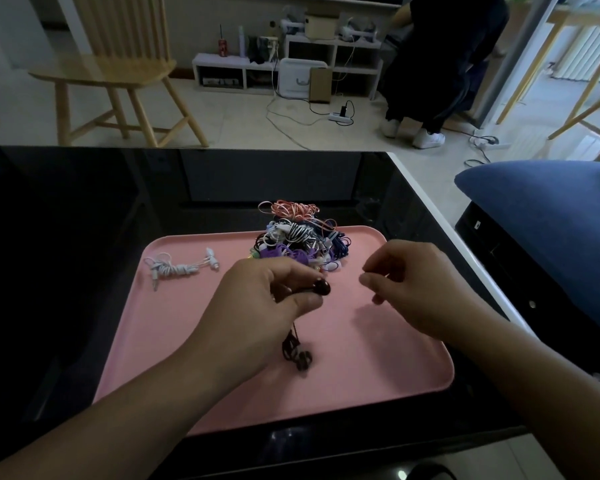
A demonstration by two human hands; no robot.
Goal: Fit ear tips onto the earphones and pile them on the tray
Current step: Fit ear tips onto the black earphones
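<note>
A pink tray (378, 362) lies on the black table. My left hand (267, 299) pinches a dark earbud (321, 287) over the tray's middle, and its dark cable (297, 351) hangs down to a small coil on the tray. My right hand (413, 285) hovers to the right with thumb and forefinger pinched together; whatever they hold is too small to make out. A tangled pile of coloured earphones (298, 237) sits at the tray's far edge. One bundled white earphone (181, 268) lies at the tray's far left.
The glossy black table (84, 237) ends in a white edge on the right. A blue cushion (551, 209) lies right of it. Beyond stand a wooden chair (118, 71), low white shelves (291, 64) and a person in dark clothes (440, 64).
</note>
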